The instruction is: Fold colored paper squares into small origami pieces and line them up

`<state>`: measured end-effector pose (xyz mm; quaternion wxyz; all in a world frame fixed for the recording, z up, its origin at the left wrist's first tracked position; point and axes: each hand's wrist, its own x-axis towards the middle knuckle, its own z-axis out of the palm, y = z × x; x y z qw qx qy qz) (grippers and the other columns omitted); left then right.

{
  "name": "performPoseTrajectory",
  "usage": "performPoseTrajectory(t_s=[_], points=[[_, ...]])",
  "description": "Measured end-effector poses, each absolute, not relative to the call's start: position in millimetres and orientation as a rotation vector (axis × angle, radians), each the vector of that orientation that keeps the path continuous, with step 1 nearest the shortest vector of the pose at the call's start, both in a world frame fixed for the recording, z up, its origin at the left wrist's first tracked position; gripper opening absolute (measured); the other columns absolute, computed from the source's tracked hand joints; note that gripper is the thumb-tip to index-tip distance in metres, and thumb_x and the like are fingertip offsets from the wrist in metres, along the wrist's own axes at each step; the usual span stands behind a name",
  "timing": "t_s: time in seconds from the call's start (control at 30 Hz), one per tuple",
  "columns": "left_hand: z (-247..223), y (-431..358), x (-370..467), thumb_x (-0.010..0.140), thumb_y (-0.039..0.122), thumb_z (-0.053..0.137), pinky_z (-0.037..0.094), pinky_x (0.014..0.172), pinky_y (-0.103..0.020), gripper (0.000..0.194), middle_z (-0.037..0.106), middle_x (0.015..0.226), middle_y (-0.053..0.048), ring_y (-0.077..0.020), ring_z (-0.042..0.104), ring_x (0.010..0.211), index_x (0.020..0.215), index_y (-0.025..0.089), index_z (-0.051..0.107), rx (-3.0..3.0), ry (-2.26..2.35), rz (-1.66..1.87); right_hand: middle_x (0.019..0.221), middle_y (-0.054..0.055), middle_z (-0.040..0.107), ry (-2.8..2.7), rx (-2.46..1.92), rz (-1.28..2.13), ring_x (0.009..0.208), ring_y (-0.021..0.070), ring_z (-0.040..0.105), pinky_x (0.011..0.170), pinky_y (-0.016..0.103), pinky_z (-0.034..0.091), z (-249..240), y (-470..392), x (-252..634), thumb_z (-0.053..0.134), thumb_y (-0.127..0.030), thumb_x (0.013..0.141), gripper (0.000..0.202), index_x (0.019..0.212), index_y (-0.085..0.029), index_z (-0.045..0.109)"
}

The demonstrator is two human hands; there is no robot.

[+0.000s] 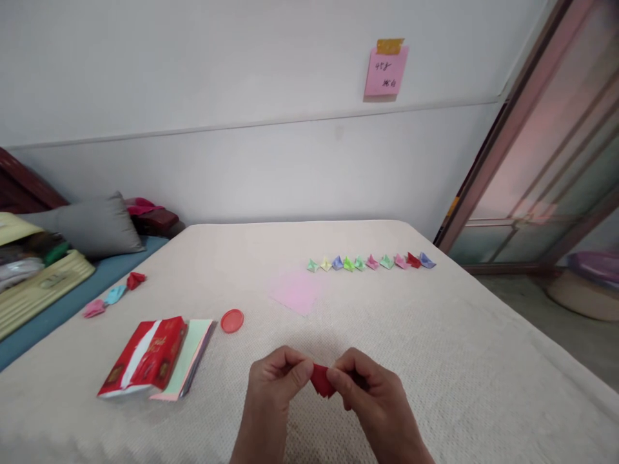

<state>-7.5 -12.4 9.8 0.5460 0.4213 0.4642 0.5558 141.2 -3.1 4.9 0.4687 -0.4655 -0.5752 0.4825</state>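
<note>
At the far left of the cream textured cover, a pink crumpled-looking folded paper piece [94, 309], a light-blue one [115, 295] and a bright red one [136, 280] lie in a slanting line near the edge, probably set apart from the working area. Next comes a shiny red packet with a white band [149, 354], resting partly on a fanned stack of pale green, pink and dark paper sheets [196, 351], perhaps to hold them together. Just beside it lies a flat red plastic disc [233, 321].

The left hand [278, 380] pinches one side of a small dark-red folded paper piece [322, 380], thumb closed against forefinger. Beyond it lies a pale pink square sheet [296, 291]. The right hand [370, 390] pinches the paper's opposite side, equally closed; so small a piece likely needs both for control. Farther back, small multicoloured folded paper shapes [372, 262] stand in a row, seemingly spaced for easy counting.
</note>
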Motion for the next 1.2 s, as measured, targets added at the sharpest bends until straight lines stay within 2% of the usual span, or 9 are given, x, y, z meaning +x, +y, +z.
performPoseTrajectory(t_s=[0.07, 0.2, 0.33, 0.43, 0.53, 0.6, 0.83, 1.1, 1.2], points=[[8, -12, -10, 0.078, 0.021, 0.066, 0.037, 0.065, -0.027, 0.018, 0.059, 0.057, 0.002, -0.0134, 0.049, 0.061, 0.061, 0.016, 0.063, 0.974, 1.123, 1.344, 0.048, -0.005, 0.045, -1.4, -1.169, 1.237, 0.048, 0.0113, 0.038, 0.046, 0.024, 0.028, 5, 0, 145, 0.061, -0.034, 0.079, 0.026, 0.058, -0.019, 0.057], [5, -11, -14, 0.079, 0.021, 0.065, 0.036, 0.066, -0.027, 0.019, 0.057, 0.058, 0.002, -0.0138, 0.047, 0.064, 0.061, 0.016, 0.062, 0.957, 1.133, 1.347, 0.049, -0.004, 0.045, -1.46, -1.148, 1.339, 0.048, 0.0115, 0.04, 0.048, 0.025, 0.029, 9, 2, 148, 0.056, -0.035, 0.082, 0.028, 0.06, -0.018, 0.056], [4, -10, -14, 0.082, 0.026, 0.063, 0.036, 0.063, -0.026, 0.023, 0.054, 0.059, 0.002, -0.0134, 0.045, 0.063, 0.062, 0.015, 0.06, 0.914, 1.119, 1.373, 0.046, -0.007, 0.039, -1.437, -1.181, 1.27, 0.044, 0.0099, 0.034, 0.043, 0.024, 0.025, 9, -1, 145, 0.054, -0.037, 0.082, 0.03, 0.058, -0.02, 0.049], [7, -10, -10, 0.087, 0.033, 0.056, 0.039, 0.068, -0.028, 0.024, 0.059, 0.067, -0.001, -0.0152, 0.05, 0.068, 0.074, 0.015, 0.064, 0.929, 1.068, 1.362, 0.044, -0.008, 0.037, -1.368, -1.193, 1.254, 0.042, 0.0096, 0.032, 0.043, 0.024, 0.024, 7, -2, 144, 0.054, -0.038, 0.083, 0.031, 0.057, -0.021, 0.047], [11, -10, -4, 0.083, 0.034, 0.062, 0.04, 0.072, -0.029, 0.02, 0.063, 0.077, -0.003, -0.0171, 0.053, 0.076, 0.088, 0.015, 0.067, 1.018, 0.952, 1.236, 0.045, -0.008, 0.037, -1.282, -1.205, 1.259, 0.043, 0.0095, 0.032, 0.043, 0.024, 0.024, 7, -1, 146, 0.054, -0.038, 0.083, 0.032, 0.057, -0.021, 0.047], [14, -10, -1, 0.079, 0.031, 0.067, 0.041, 0.072, -0.029, 0.018, 0.065, 0.079, -0.004, -0.0174, 0.054, 0.077, 0.087, 0.014, 0.068, 1.066, 0.937, 1.167, 0.045, -0.008, 0.037, -1.256, -1.212, 1.265, 0.043, 0.0096, 0.032, 0.043, 0.024, 0.024, 7, 0, 147, 0.055, -0.038, 0.083, 0.032, 0.057, -0.021, 0.047], [12, -12, 1, 0.08, 0.027, 0.064, 0.039, 0.066, -0.026, 0.017, 0.062, 0.064, -0.001, -0.0142, 0.051, 0.066, 0.071, 0.014, 0.072, 1.079, 1.093, 1.192, 0.045, -0.007, 0.039, -1.295, -1.192, 1.283, 0.042, 0.0096, 0.034, 0.043, 0.024, 0.024, 3, 1, 148, 0.055, -0.038, 0.083, 0.032, 0.058, -0.02, 0.047], [17, -11, 1, 0.082, 0.025, 0.063, 0.041, 0.069, -0.025, 0.013, 0.067, 0.077, -0.003, -0.0143, 0.055, 0.072, 0.086, 0.015, 0.07, 1.016, 1.018, 1.193, 0.044, -0.008, 0.037, -1.156, -1.202, 1.291, 0.043, 0.0091, 0.031, 0.045, 0.024, 0.023, 5, -1, 145, 0.057, -0.038, 0.083, 0.034, 0.056, -0.02, 0.047], [12, -10, 1, 0.079, 0.024, 0.066, 0.042, 0.064, -0.025, 0.012, 0.067, 0.073, -0.003, -0.0137, 0.056, 0.067, 0.085, 0.015, 0.07, 0.967, 1.019, 1.192, 0.044, -0.008, 0.039, -1.17, -1.214, 1.29, 0.044, 0.0101, 0.034, 0.046, 0.024, 0.027, 3, -1, 142, 0.056, -0.039, 0.085, 0.034, 0.057, -0.02, 0.048]])
